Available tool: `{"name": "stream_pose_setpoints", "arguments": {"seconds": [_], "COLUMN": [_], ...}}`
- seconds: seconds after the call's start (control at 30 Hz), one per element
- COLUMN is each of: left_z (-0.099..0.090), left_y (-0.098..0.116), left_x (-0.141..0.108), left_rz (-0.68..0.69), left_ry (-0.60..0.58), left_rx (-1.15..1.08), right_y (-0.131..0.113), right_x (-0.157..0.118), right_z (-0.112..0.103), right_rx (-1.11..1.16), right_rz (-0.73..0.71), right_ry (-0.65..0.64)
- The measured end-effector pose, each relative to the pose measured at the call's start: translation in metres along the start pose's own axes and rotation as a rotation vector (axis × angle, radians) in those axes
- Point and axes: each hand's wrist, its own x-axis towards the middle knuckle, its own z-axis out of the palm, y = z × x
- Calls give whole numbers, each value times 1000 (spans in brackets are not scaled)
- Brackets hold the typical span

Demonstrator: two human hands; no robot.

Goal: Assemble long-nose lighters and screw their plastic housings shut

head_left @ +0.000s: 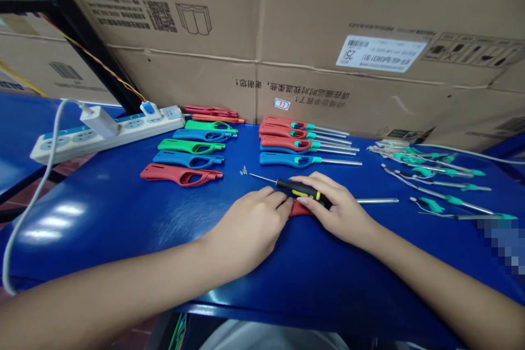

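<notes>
My right hand (343, 212) is closed around a black-and-yellow screwdriver (301, 190), whose thin shaft points left toward several small screws (244, 170). Under both hands lies a red long-nosed lighter (300, 209), its metal tube showing to the right. The curled fingers of my left hand (255, 224) grip the left end of this lighter, and most of its body is hidden. Behind my hands, several red and blue lighters (289, 159) with metal tubes lie in a row. To the left are several red, green and blue lighter casings (180, 173) without tubes.
On the right are several metal tubes with green parts and wires (451, 199). A white power strip (109, 134) with a plugged-in adapter and cable sits at the left. A large cardboard box (229, 71) stands along the back of the blue table (164, 295).
</notes>
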Motion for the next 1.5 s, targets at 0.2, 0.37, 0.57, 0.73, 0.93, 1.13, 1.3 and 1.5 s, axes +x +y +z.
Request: {"name": "stream_pose_setpoints", "arguments": {"seconds": [0.2,0.37,0.57,0.73,0.93,1.13,1.3,1.5], "left_z": [0,-1,-1,0,0,4,18,23], "left_y": [0,0,1,-2,-5,-11,-21,-22], "left_x": [1,1,1,3,3,4,9,10], "left_rz": [-6,-11,-9,3,20,24,73,117], "left_ry": [-6,-2,13,31,53,80,197,219], "left_rx": [7,-19,-35,-24,-52,-188,-369,-435], "right_y": [0,-1,0,0,0,-3,-1,12], "right_x": [2,1,0,0,-3,1,2,0], "right_z": [0,-1,0,-3,-5,-11,-29,-41], "right_rx": [-28,-54,-82,-10,15,72,168,228], "right_rz": [-14,1,23,60,54,110,253,301], "right_ry": [-12,-18,-24,33,50,213,449,551]}}
